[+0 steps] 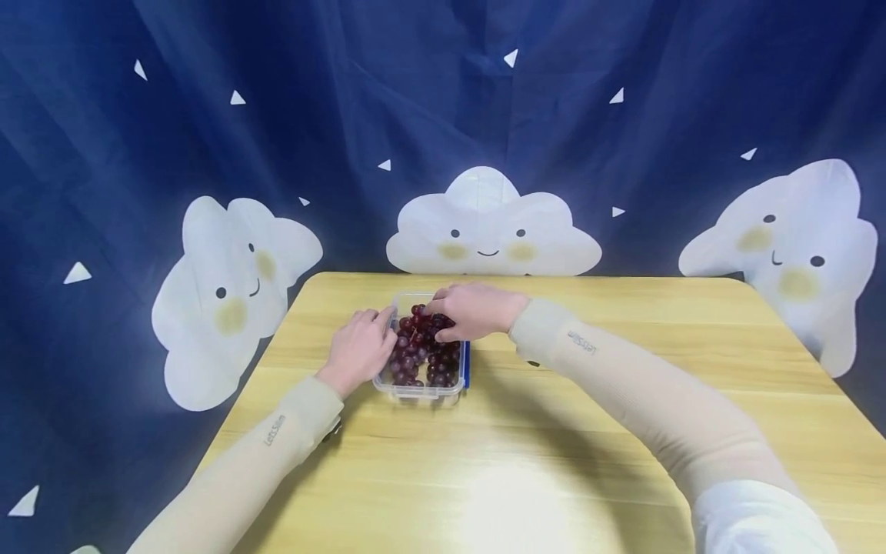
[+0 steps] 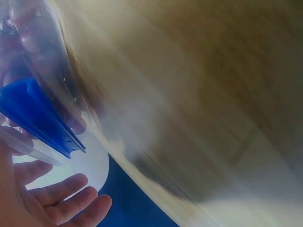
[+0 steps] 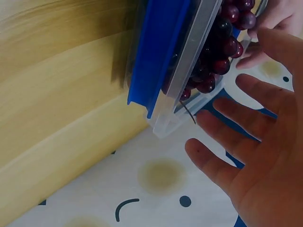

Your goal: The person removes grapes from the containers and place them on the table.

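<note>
A clear plastic container with blue side latches stands on the table, filled with dark red grapes. At its left side my left hand holds the rim, thumb over the inner side and index finger outside; the other fingers extend loosely away from the wall. My right hand reaches in from the right, fingertips right at the upper grapes. In the right wrist view its fingers are spread and relaxed, holding nothing. A thin stem sticks out past the rim.
The container sits toward the back left of a light wooden table. Behind the table hangs a dark blue curtain with white cloud figures. Both forearms cross the table from the front.
</note>
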`<state>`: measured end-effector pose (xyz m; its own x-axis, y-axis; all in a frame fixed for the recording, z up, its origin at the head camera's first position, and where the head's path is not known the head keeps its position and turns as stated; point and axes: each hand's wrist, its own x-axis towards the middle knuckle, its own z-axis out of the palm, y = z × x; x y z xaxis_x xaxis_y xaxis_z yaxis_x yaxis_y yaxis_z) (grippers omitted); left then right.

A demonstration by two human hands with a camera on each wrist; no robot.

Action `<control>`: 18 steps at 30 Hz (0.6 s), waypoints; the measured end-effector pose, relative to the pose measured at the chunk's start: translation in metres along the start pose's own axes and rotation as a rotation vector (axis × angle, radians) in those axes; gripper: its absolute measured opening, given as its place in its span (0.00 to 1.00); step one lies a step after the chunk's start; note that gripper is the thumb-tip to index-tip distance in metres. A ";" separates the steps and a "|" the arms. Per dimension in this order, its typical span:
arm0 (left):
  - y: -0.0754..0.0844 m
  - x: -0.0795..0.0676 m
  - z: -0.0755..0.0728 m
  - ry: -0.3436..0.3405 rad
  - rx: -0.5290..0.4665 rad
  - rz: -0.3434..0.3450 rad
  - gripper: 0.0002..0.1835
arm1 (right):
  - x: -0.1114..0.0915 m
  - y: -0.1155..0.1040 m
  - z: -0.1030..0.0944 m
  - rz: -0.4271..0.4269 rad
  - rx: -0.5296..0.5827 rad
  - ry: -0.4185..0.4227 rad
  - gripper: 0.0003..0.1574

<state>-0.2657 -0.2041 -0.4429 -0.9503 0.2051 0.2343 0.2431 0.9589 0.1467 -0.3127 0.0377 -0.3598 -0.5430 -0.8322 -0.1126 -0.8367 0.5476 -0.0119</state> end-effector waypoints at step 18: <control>-0.003 0.000 0.003 0.009 -0.005 0.006 0.28 | 0.015 -0.010 0.005 0.074 0.006 -0.181 0.40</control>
<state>-0.2674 -0.2058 -0.4463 -0.9470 0.2091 0.2439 0.2500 0.9565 0.1504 -0.3120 0.0198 -0.3666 -0.5805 -0.7606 -0.2906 -0.7943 0.6075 -0.0034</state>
